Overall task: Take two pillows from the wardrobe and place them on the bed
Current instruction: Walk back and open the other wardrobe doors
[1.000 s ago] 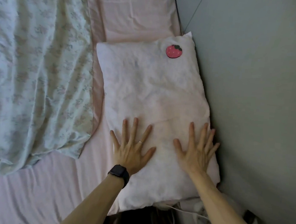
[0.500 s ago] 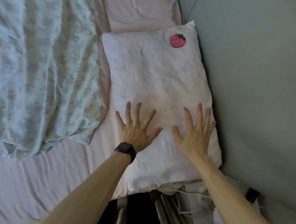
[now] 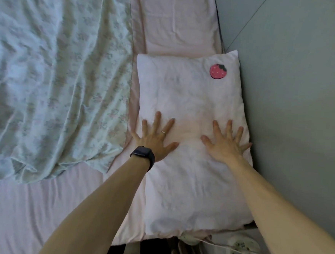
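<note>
A white pillow [image 3: 188, 96] with a red strawberry patch [image 3: 218, 71] lies flat on the pink bed sheet [image 3: 37, 213], its right edge against the wall. My left hand [image 3: 156, 139] presses flat on the pillow's left side, fingers spread, a dark watch on the wrist. On the pillow's right side my right hand [image 3: 225, 143] lies flat too, fingers spread. A second, pale pink pillow [image 3: 178, 20] lies beyond it at the head of the bed.
A crumpled floral duvet [image 3: 53, 69] covers the left of the bed. The grey-green wall [image 3: 303, 96] runs along the right. White cables and a white object [image 3: 241, 249] sit below the bed's near edge.
Both hands have stayed flat on the strawberry pillow while sliding a little further up it. The pillow seems to lie closer to the pink pillow than before.
</note>
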Demonstrator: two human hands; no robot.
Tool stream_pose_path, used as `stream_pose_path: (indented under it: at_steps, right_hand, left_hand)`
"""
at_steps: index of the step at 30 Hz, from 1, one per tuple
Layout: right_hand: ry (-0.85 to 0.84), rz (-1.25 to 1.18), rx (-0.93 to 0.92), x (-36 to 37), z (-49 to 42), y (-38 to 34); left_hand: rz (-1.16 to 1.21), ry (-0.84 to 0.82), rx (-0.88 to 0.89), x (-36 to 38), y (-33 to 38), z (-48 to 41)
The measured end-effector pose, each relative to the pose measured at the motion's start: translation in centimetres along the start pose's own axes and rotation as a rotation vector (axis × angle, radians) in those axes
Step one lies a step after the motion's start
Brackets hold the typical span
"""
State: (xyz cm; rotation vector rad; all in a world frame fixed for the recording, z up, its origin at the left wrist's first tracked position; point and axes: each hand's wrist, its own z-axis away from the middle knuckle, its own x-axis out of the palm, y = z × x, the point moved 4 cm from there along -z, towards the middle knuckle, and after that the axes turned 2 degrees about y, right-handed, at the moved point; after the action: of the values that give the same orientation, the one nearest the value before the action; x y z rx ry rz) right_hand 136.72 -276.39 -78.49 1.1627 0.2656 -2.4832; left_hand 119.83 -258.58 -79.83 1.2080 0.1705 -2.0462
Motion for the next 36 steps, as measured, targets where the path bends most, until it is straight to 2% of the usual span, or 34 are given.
stream_pose_path:
  at_steps: [4,7,11,14,17,29,31,36]
  right_hand:
    - [-0.018,0.016,-0.129,-0.8,6.1,-2.7]
    - [-0.026,-0.13,-0.293,-3.1,11.9,-8.5]
    - [0.079,-0.33,-0.564,-7.6,22.3,-17.1]
    - [0.17,-0.391,-0.776,-10.2,30.2,-23.2]
    - [0.168,-0.336,-0.973,-9.6,37.1,-30.1]
    - [0.145,-0.099,-1.495,-1.5,64.9,-57.0]
    - [0.131,-0.067,-1.605,-0.2,69.6,-61.0]
    - [0.114,0.003,-1.748,2.9,77.0,-70.3]
  left_hand:
    - [-0.008,-0.088,0.022,-2.1,-1.8,5.6]
    - [0.104,-0.023,-0.1,-7.2,-6.4,10.3]
    - [0.235,0.106,-0.281,-12.7,-13.3,20.5]
    - [0.329,0.21,-0.437,-15.0,-18.4,29.7]
    - [0.366,0.331,-0.594,-15.8,-25.1,39.2]
    - [0.397,0.805,-1.119,-18.7,-48.4,74.2]
    - [0.387,0.862,-1.203,-19.1,-51.2,78.9]
    - [0.425,0.959,-1.316,-20.0,-56.6,86.3]
